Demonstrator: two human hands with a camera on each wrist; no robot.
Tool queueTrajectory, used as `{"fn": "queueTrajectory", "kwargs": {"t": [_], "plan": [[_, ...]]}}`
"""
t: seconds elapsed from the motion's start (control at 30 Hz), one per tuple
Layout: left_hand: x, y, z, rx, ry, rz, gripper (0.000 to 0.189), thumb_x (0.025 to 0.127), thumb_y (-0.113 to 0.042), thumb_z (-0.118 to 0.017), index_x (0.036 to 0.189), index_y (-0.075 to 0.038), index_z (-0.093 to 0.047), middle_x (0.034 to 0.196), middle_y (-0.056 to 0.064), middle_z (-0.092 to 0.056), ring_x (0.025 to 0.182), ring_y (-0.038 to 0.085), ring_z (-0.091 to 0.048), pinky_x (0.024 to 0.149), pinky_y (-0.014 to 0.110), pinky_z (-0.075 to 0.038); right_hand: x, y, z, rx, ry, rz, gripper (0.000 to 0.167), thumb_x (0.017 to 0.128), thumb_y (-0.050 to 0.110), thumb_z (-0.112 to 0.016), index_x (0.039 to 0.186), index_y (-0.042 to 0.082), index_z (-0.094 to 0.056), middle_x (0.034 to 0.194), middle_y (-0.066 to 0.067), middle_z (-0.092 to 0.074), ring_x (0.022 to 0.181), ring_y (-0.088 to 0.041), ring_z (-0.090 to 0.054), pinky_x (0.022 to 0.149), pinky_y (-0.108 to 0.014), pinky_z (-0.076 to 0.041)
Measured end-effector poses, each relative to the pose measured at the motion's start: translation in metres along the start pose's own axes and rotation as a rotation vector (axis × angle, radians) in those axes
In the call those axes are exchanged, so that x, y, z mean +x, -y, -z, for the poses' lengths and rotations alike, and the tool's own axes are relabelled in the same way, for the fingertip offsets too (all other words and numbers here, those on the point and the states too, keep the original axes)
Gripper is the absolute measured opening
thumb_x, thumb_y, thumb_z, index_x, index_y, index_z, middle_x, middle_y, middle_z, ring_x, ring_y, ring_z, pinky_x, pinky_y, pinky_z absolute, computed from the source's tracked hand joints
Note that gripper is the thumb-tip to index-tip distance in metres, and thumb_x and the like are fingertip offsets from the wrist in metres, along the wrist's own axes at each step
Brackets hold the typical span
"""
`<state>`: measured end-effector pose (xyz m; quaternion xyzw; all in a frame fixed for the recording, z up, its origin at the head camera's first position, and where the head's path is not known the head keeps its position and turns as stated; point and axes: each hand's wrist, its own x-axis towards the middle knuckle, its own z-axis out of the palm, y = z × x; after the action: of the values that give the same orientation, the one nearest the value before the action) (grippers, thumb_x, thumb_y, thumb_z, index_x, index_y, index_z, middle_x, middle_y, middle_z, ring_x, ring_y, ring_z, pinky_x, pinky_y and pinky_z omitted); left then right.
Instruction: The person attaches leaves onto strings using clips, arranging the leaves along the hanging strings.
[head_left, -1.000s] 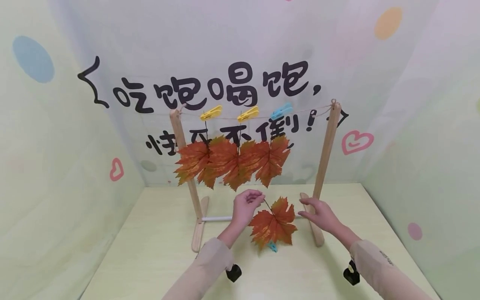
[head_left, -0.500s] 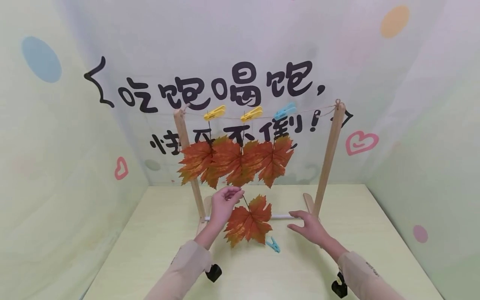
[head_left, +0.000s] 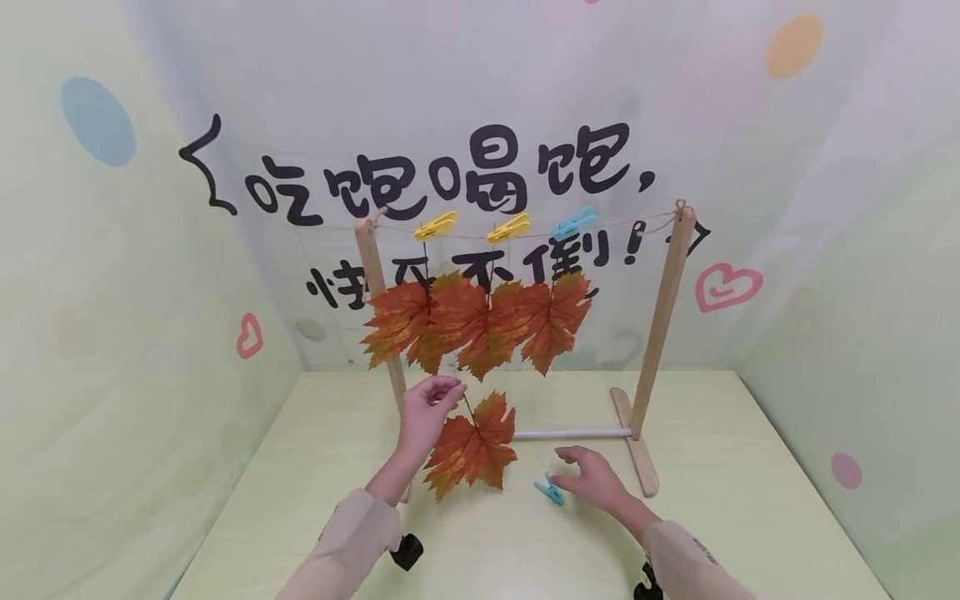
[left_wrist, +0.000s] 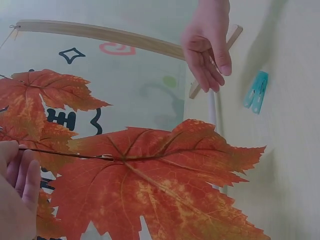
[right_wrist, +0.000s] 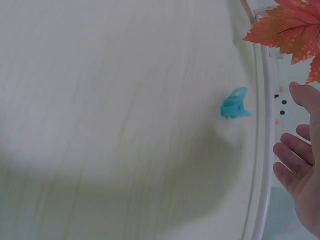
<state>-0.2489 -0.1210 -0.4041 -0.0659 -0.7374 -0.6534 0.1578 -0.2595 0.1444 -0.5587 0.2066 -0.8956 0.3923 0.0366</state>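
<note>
My left hand (head_left: 427, 413) pinches the thin dark stem of an orange-red maple leaf (head_left: 476, 443), whose blade hangs below the fingertips, in front of the rack. In the left wrist view the same leaf (left_wrist: 150, 175) fills the lower middle. My right hand (head_left: 592, 477) is held over the table with thumb and fingers apart and nothing between them. Close by its thumb lies a blue clothespin (head_left: 551, 492) on the table. The right wrist view shows this clothespin (right_wrist: 234, 104) to the side of the spread fingers.
A wooden rack with a right post (head_left: 660, 325) and a white bottom bar (head_left: 573, 433) stands across the table (head_left: 712, 450). From its string hang three similar leaves by two yellow clothespins (head_left: 510, 228) and one blue one. A printed cloth backdrop rises behind.
My left hand has carried the leaf leftward, uncovering the blue clothespin on the table. The right hand has moved left and down, close to that clothespin.
</note>
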Motion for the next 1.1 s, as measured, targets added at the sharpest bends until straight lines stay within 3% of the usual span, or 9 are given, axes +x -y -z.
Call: {"fn": "queueTrajectory", "kwargs": {"t": [0.3,0.57,0.7,0.87,1.1], "plan": [[-0.002,-0.001,0.005,0.018,-0.006,0.008,0.013,0.082,-0.001,-0.065,0.088,0.009,-0.064,0.083,0.022,-0.065,0.065,0.005,-0.058,0.063,0.023,-0.053,-0.003,0.000,-0.024,-0.022,-0.025,-0.063,0.046,0.072,0.020,-0.075,0.107,-0.007,-0.060,0.100,-0.018,-0.064,0.088,-0.029,-0.061,0.074,-0.041,-0.050],[-0.004,-0.003,0.008,0.039,0.004,-0.015,0.012,0.082,-0.001,-0.064,0.089,0.009,-0.064,0.085,0.024,-0.064,0.067,0.005,-0.058,0.065,0.026,-0.054,-0.004,0.002,-0.039,-0.075,-0.073,-0.100,0.045,0.069,0.020,-0.077,0.100,-0.008,-0.061,0.090,-0.013,-0.064,0.074,-0.016,-0.055,0.065,-0.032,-0.048],[-0.002,0.007,0.008,0.035,0.000,-0.011,0.013,0.082,-0.006,-0.066,0.089,0.005,-0.066,0.084,0.018,-0.066,0.069,0.010,-0.060,0.066,0.032,-0.054,-0.004,0.002,-0.045,-0.085,-0.083,-0.106,0.042,0.067,0.019,-0.077,0.096,-0.007,-0.062,0.082,-0.009,-0.061,0.068,-0.012,-0.048,0.060,-0.027,-0.044],[0.002,0.026,0.007,0.040,-0.011,-0.027,0.013,0.081,-0.010,-0.068,0.088,0.000,-0.067,0.083,0.013,-0.067,0.070,0.014,-0.061,0.063,0.024,-0.053,-0.002,0.000,-0.051,-0.104,-0.117,-0.108,0.027,0.064,0.016,-0.077,0.077,0.000,-0.060,0.067,0.000,-0.047,0.061,-0.010,-0.039,0.052,-0.021,-0.034],[0.002,0.027,0.007,0.043,-0.006,-0.038,0.011,0.081,-0.008,-0.068,0.088,0.001,-0.067,0.084,0.013,-0.067,0.071,0.010,-0.061,0.062,0.021,-0.052,-0.001,0.004,-0.054,-0.146,-0.166,-0.114,0.026,0.063,0.014,-0.078,0.065,0.004,-0.054,0.063,0.001,-0.040,0.059,-0.011,-0.035,0.050,-0.021,-0.031]]}}
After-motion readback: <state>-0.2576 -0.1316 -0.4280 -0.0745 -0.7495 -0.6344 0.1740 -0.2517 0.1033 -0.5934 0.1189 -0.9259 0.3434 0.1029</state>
